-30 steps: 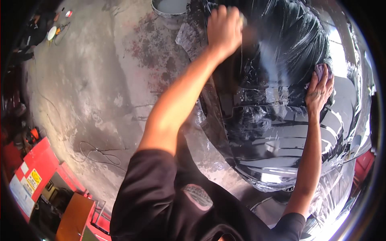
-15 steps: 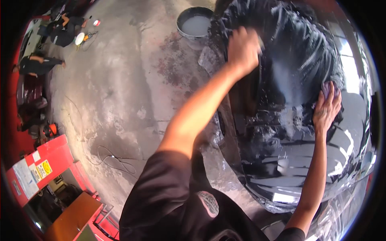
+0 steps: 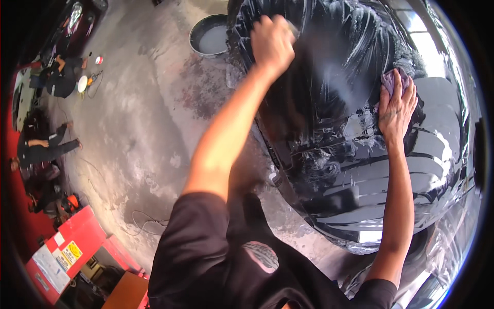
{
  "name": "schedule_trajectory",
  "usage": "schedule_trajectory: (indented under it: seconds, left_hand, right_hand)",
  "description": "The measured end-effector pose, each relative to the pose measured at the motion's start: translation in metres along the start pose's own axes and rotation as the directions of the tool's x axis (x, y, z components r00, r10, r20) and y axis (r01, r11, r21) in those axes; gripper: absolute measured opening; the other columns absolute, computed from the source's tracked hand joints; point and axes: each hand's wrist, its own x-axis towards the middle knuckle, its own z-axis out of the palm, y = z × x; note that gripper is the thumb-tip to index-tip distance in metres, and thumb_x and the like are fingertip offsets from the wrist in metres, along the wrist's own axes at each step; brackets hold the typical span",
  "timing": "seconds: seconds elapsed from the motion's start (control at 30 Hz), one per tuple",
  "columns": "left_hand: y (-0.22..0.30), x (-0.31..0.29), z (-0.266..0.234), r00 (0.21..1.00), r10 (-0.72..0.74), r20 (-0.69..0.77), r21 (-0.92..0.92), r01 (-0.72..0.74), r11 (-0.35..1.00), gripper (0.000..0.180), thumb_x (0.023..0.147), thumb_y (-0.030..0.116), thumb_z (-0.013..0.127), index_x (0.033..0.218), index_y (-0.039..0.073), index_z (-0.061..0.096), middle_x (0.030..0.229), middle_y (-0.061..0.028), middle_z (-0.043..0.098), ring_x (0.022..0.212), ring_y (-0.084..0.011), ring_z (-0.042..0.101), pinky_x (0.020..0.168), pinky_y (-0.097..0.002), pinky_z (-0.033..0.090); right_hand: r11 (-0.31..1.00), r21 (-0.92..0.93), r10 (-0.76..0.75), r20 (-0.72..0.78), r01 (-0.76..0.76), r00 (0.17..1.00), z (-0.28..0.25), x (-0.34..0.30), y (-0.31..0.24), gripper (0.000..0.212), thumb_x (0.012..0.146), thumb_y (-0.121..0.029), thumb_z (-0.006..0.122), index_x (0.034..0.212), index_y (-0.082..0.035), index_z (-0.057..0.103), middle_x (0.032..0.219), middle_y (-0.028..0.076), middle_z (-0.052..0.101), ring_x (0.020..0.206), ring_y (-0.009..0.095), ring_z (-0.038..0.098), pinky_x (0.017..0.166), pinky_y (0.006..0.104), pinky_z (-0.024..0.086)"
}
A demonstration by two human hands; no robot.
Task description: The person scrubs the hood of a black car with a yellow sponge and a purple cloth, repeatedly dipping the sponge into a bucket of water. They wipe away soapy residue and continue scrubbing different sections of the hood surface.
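On the streaked dark car surface [image 3: 329, 62]: purple cloth [image 3: 394, 83] in hand

In the head view, your left hand [image 3: 272, 47], curled and blurred, is at the far left; I cannot tell its grip on the small thing [image 3: 294, 29] beside it; your right hand [image 3: 398, 110] holds the bunched purple cloth at the surface's right side; a bucket [image 3: 197, 32] stands left.

Left hand [image 3: 273, 45] slightly farther out than before
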Motion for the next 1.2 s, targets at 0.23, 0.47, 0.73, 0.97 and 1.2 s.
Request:
schedule_trajectory:
  seconds: [0.23, 0.47, 0.73, 0.97, 1.2]
  left_hand:
    - [0.041, -0.123, -0.027, 0.995, -0.004, 0.096, -0.155, 0.018, 0.988, 0.044, 0.098, 0.019, 0.076, 0.138, 0.002, 0.068, 0.122, -0.0235, 0.063, 0.108, -0.0466, 0.060, 0.092, -0.0587, 0.049]
    - [-0.018, -0.040, -0.005, 1.000, 0.003, -0.028, -0.147, -0.007, 0.989, 0.031, 0.094, 0.016, 0.076, 0.122, 0.004, 0.069, 0.111, -0.0213, 0.064, 0.104, -0.0462, 0.061, 0.090, -0.0569, 0.049]
    - [-0.033, -0.075, -0.012, 0.998, -0.033, 0.048, -0.248, 0.044, 0.968, 0.036, 0.101, 0.021, 0.075, 0.133, 0.004, 0.070, 0.112, -0.0205, 0.061, 0.104, -0.0441, 0.060, 0.089, -0.0562, 0.047]
    - [-0.050, -0.006, -0.008, 0.996, 0.031, 0.083, -0.203, -0.014, 0.979, 0.037, 0.099, 0.021, 0.074, 0.132, 0.005, 0.069, 0.114, -0.0193, 0.061, 0.106, -0.0444, 0.060, 0.088, -0.0577, 0.048]
    - [-0.002, 0.087, 0.027, 0.987, 0.141, 0.072, -0.449, -0.094, 0.888, 0.045, 0.090, 0.015, 0.092, 0.131, 0.010, 0.074, 0.114, -0.0139, 0.070, 0.110, -0.0413, 0.067, 0.099, -0.0536, 0.054]
  right_hand:
    - [0.997, -0.063, 0.057, 0.035, -0.054, 0.998, 0.000, -0.011, 0.015, 0.063, 0.116, -0.041, 0.059, 0.175, -0.023, 0.047, 0.176, 0.027, 0.040, 0.165, 0.051, 0.035, 0.135, 0.0675, 0.027]
    - [0.999, -0.029, 0.030, 0.015, -0.030, 0.999, 0.003, -0.002, 0.011, 0.064, 0.115, -0.041, 0.061, 0.175, -0.024, 0.047, 0.175, 0.028, 0.040, 0.164, 0.051, 0.037, 0.135, 0.0666, 0.027]
    - [0.999, -0.025, 0.043, 0.066, -0.041, 0.997, -0.010, 0.000, 0.002, 0.064, 0.115, -0.036, 0.059, 0.175, -0.018, 0.047, 0.175, 0.029, 0.040, 0.164, 0.052, 0.037, 0.135, 0.0646, 0.026]
    - [0.998, 0.018, 0.053, 0.099, -0.055, 0.994, -0.015, 0.003, -0.012, 0.064, 0.113, -0.032, 0.061, 0.174, -0.014, 0.049, 0.177, 0.028, 0.040, 0.165, 0.050, 0.036, 0.137, 0.0629, 0.024]
    - [0.988, -0.022, 0.154, 0.070, -0.152, 0.986, -0.022, 0.007, -0.011, 0.060, 0.106, -0.027, 0.072, 0.163, -0.014, 0.060, 0.175, 0.023, 0.046, 0.162, 0.049, 0.040, 0.135, 0.0626, 0.030]
